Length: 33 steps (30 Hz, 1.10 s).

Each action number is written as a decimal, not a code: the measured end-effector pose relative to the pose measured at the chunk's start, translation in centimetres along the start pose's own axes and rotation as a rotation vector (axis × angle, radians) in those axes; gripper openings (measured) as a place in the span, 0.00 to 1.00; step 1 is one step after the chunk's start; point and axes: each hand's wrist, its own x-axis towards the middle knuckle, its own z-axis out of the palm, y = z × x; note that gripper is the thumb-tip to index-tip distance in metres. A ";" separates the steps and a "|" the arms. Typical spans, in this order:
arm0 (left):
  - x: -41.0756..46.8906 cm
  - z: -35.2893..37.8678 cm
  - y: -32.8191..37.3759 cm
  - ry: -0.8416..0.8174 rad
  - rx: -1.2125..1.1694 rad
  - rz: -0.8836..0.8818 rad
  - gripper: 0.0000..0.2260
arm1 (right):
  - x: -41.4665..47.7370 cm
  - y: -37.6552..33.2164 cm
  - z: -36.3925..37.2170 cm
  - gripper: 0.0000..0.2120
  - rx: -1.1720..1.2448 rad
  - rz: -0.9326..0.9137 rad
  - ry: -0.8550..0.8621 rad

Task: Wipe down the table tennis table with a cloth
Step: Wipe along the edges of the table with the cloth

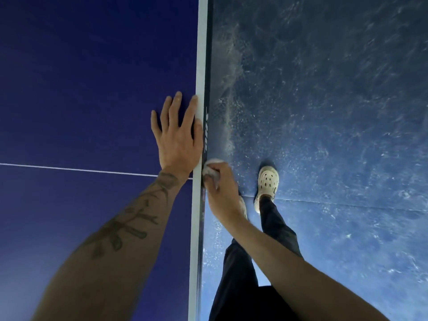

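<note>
The dark blue tabletop [92,89] filled the left half of the frame. The step in hand seemed to be wiping its dark side rim [206,66], which ran up the middle. Doing it well likely called for long strokes along the rim with steady sideways pressure. The left hand [177,140] lay flat on the tabletop with fingers spread, apparently bracing. At lower centre the right hand [222,191] gripped the bunched white cloth [212,166] against the rim. A pale-flecked blue floor [335,112] filled the right.
</note>
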 end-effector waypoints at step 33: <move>7.0 -1.4 -0.3 -0.116 -0.049 0.015 0.21 | 15.2 -10.9 -3.4 0.09 0.033 0.182 -0.023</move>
